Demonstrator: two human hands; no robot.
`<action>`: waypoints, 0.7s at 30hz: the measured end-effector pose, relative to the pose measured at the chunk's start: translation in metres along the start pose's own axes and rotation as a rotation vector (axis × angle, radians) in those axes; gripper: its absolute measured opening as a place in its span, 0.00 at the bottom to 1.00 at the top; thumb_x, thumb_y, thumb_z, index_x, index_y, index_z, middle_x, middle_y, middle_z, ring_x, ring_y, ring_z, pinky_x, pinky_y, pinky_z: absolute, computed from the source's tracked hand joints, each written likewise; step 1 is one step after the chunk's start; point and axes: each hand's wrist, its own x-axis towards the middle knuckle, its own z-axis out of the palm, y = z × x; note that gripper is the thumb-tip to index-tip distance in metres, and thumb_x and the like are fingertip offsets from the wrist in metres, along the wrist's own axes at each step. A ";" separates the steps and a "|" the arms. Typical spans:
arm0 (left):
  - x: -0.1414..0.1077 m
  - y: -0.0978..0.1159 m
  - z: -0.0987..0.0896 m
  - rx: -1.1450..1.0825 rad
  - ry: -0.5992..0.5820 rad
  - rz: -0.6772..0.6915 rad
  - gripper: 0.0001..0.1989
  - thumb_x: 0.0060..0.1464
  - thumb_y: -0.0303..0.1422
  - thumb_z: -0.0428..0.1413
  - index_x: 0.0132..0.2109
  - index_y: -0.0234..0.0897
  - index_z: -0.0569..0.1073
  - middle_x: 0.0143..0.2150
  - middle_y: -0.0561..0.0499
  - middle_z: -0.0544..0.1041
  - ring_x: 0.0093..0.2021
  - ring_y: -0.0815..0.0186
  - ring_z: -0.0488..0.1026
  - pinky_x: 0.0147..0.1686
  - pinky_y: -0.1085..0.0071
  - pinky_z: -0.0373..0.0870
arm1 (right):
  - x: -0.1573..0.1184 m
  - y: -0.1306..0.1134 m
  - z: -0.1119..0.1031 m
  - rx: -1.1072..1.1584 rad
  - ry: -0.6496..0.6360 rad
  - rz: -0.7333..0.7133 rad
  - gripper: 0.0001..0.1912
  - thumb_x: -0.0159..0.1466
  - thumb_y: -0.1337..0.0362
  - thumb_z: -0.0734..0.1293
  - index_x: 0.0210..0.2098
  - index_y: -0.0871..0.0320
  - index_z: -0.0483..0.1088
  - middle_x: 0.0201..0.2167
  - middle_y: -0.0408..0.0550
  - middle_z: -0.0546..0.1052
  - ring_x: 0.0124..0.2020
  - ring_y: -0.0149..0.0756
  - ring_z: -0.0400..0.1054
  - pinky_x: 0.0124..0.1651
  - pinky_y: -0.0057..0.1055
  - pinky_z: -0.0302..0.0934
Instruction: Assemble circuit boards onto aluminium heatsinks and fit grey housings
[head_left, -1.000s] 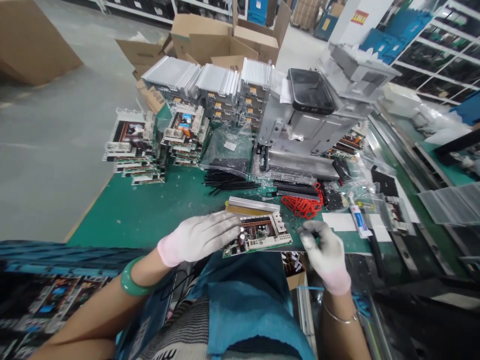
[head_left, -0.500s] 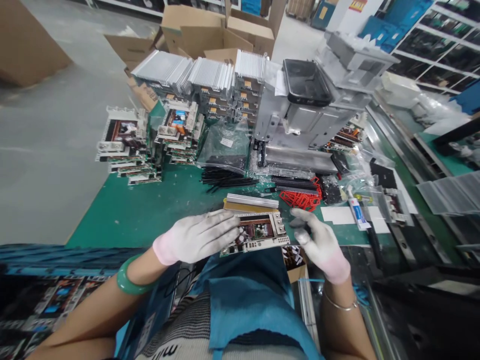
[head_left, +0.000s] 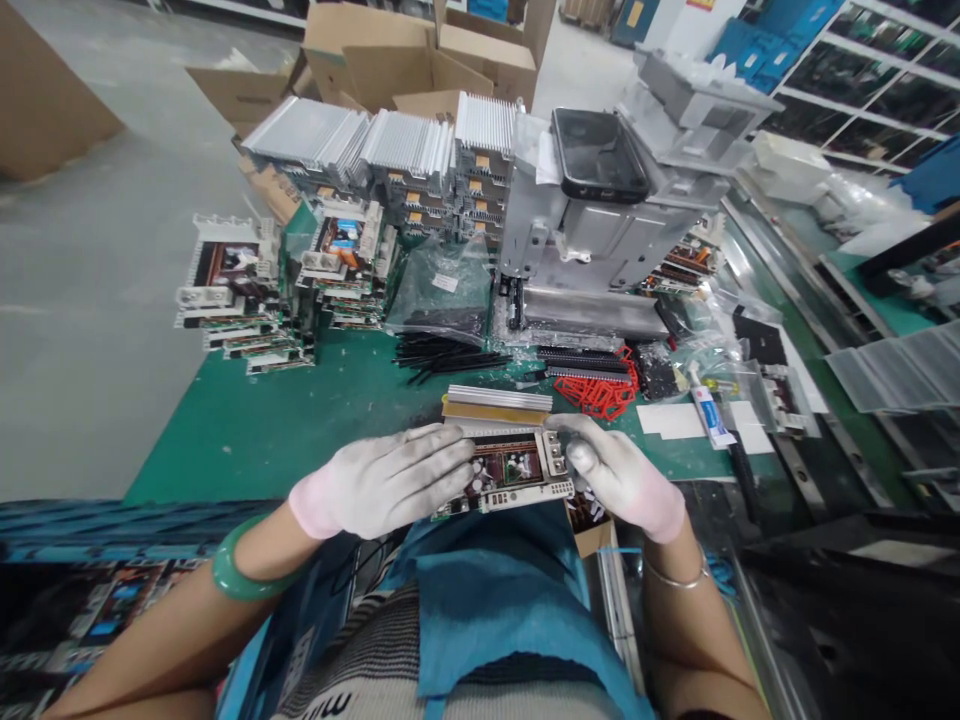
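A circuit board (head_left: 517, 468) in a pale frame lies at the near edge of the green table, in front of my body. Spread flat across its left end is my left hand (head_left: 394, 480), in a white glove, fingers stretched out and together; its thumb is hidden. My right hand (head_left: 611, 470), gloved too, closes on the board's right end, with the index finger along the far corner and the thumb at the side. Just behind the board rests a finned silver heat sink (head_left: 499, 398) with a yellowish strip along its front.
Stacked circuit boards (head_left: 232, 270) stand at the left, with piled heat sinks (head_left: 307, 135) behind. A grey metal housing (head_left: 600, 240) carries a black tray (head_left: 600, 155). Red frames (head_left: 600, 388), black strips (head_left: 442, 355) and a glue tube (head_left: 711, 415) lie on the table (head_left: 225, 430).
My right hand has moved left onto the board's right end, where it was apart before. My left hand stays on the board. The whole view has shifted slightly.
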 end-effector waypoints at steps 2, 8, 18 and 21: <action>-0.001 0.001 0.001 -0.003 -0.006 -0.005 0.15 0.62 0.23 0.46 0.51 0.32 0.72 0.49 0.44 0.79 0.55 0.60 0.73 0.60 0.61 0.68 | 0.000 0.001 0.000 0.013 0.007 -0.016 0.26 0.73 0.48 0.50 0.57 0.58 0.64 0.30 0.46 0.74 0.27 0.33 0.70 0.32 0.29 0.61; -0.002 0.002 0.007 0.011 0.007 -0.017 0.14 0.62 0.23 0.46 0.50 0.32 0.72 0.47 0.45 0.80 0.52 0.60 0.75 0.59 0.61 0.68 | -0.001 0.003 0.000 0.001 0.028 -0.027 0.25 0.73 0.49 0.51 0.57 0.59 0.64 0.33 0.47 0.76 0.24 0.30 0.69 0.30 0.28 0.61; -0.015 0.004 0.018 0.028 -0.035 -0.055 0.16 0.61 0.22 0.48 0.52 0.34 0.72 0.51 0.46 0.79 0.58 0.62 0.71 0.63 0.63 0.64 | 0.001 0.004 0.001 -0.068 0.040 -0.055 0.24 0.73 0.51 0.51 0.58 0.57 0.63 0.44 0.51 0.78 0.34 0.34 0.74 0.38 0.31 0.66; -0.015 0.004 0.019 0.032 -0.034 -0.059 0.15 0.61 0.21 0.48 0.51 0.34 0.73 0.51 0.45 0.79 0.59 0.61 0.70 0.62 0.63 0.65 | 0.002 0.006 0.002 -0.077 0.035 -0.049 0.23 0.73 0.51 0.51 0.58 0.57 0.63 0.48 0.52 0.77 0.37 0.35 0.75 0.41 0.32 0.67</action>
